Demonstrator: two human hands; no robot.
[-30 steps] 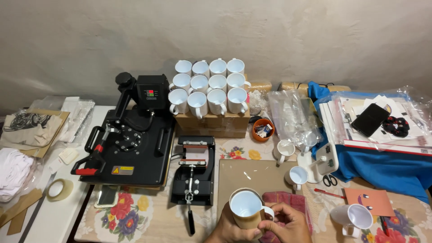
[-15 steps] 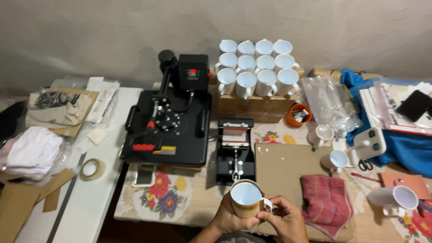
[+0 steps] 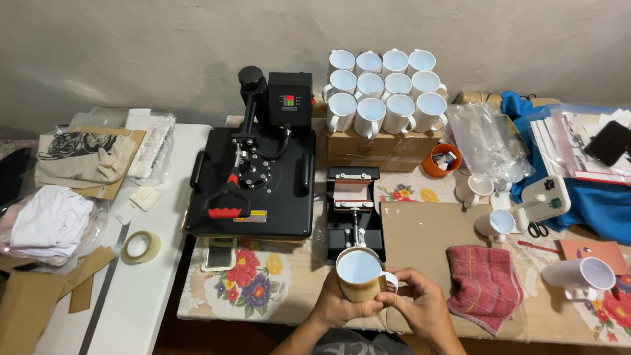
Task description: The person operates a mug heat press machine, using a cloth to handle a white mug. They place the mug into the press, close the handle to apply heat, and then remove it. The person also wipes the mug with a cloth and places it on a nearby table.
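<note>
We pinch the brown wrap's edge with our right fingers [image 3: 393,299] beside the handle; best to keep it smooth and flush. Our left hand [image 3: 332,304] clasps the mug [image 3: 359,275] from the left, upright at the table's near edge, just before the mug press [image 3: 353,213]. Both forearms rise from below, wrists close together.

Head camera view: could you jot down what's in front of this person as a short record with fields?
Held item: mug wrapped in tan paper
Left hand: grips the mug's side
Right hand: fingers at the mug's handle
Just behind mug: small black mug press
Left of that: large black flat heat press
Back row: white mugs stacked on cardboard boxes
Right of hands: red towel
Far left: tape roll
</note>
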